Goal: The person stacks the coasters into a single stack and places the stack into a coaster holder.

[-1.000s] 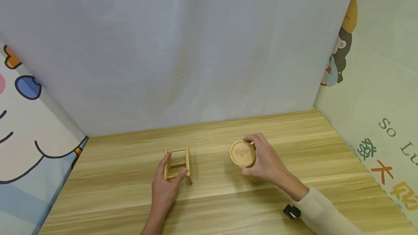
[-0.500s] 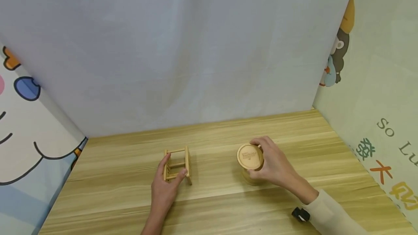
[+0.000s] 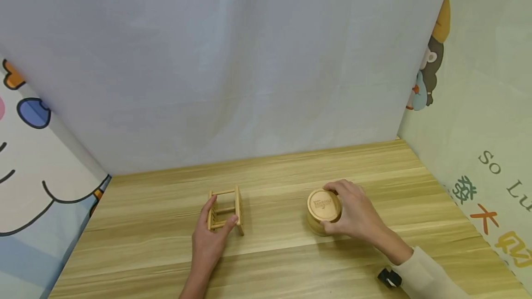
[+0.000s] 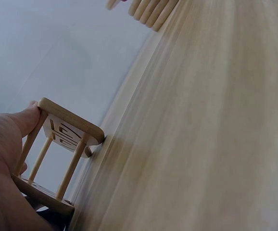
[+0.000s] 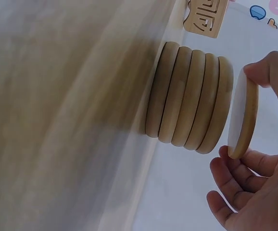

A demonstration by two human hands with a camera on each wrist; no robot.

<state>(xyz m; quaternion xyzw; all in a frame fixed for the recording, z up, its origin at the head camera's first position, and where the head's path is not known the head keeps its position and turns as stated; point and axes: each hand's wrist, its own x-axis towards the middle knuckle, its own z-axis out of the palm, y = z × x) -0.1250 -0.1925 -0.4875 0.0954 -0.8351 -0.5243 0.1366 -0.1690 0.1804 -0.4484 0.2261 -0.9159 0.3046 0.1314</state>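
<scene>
Your left hand (image 3: 209, 240) grips the wooden rack (image 3: 238, 206) on the counter (image 3: 266, 269); your right hand (image 3: 355, 213) pinches a round disc (image 3: 324, 205) by its edge, just above a stack of discs (image 5: 192, 98) on the same counter. Release it off-centre and it may sit askew or slide; your loose fingertips (image 5: 218, 206), brushing the stack, could shift or topple it.

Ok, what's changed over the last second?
The right hand has carried its disc rightward and down in the head view, over the stack; the right wrist view shows a gap between them. Nothing was let go. The left hand stayed on the rack, which hasn't moved.
</scene>
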